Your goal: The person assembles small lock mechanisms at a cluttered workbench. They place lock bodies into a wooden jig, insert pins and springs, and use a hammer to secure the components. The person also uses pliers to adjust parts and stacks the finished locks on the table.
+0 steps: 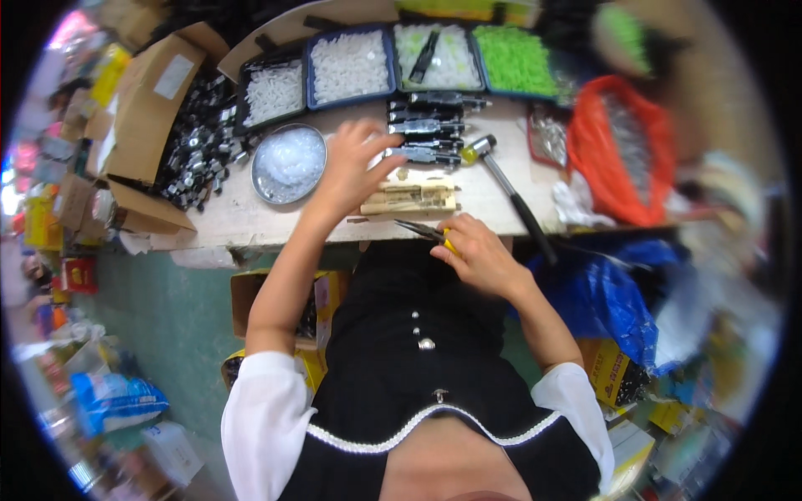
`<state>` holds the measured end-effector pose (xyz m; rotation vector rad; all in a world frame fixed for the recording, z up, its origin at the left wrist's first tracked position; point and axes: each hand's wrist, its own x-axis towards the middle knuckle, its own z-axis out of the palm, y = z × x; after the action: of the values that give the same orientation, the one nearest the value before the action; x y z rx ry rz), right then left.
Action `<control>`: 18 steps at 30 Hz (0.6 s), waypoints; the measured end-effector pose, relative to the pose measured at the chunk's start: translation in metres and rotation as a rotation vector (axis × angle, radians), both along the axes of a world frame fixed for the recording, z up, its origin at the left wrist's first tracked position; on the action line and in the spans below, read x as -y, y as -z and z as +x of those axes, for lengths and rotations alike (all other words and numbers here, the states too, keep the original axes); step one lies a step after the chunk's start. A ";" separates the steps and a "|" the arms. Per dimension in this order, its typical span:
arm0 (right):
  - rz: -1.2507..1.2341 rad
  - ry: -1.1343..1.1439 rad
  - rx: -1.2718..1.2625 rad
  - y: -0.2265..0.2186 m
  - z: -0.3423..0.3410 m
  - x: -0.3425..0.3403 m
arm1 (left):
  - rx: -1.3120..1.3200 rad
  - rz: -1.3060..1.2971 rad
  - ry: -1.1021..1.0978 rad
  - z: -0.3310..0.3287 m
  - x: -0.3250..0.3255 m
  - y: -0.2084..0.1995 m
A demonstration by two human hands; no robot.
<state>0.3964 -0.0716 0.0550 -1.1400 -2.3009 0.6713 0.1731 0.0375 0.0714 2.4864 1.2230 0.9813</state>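
My left hand [355, 163] hovers over the workbench with thumb and fingers apart, at the left end of a row of black-and-silver parts [426, 127]. I cannot see anything held between its fingers. Close to the bench's front edge, my right hand [483, 257] is closed around pliers [426, 231] with yellow handles. Their dark jaws point left, just in front of a cream-coloured fixture block [409, 198] with a slotted top. A hammer [507, 188] with a black grip lies to the right of the block, its handle reaching past the bench edge.
Left of my left hand stands a round metal bowl [261, 185] of clear small pieces. Trays of white pieces [311, 98] and green pieces [491, 88] line the back. A cardboard box [146, 108] spills black-and-silver caps at left. An orange-red bag [582, 125] sits at right.
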 end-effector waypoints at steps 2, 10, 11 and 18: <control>0.008 0.023 0.026 -0.002 0.005 0.003 | -0.091 0.128 -0.075 0.056 -0.032 0.007; -0.036 0.139 0.074 0.004 0.028 0.015 | -0.384 0.189 -0.119 0.133 -0.091 0.034; -0.036 0.140 0.067 0.005 0.028 0.015 | -0.299 0.227 -0.080 0.125 -0.092 0.038; 0.004 0.188 -0.051 0.003 0.021 0.003 | 0.946 -0.611 0.147 0.044 -0.047 -0.005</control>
<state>0.4174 -0.0742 0.0521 -1.3027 -2.1195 0.6164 0.2171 0.0841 0.0767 1.3339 0.8125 1.2616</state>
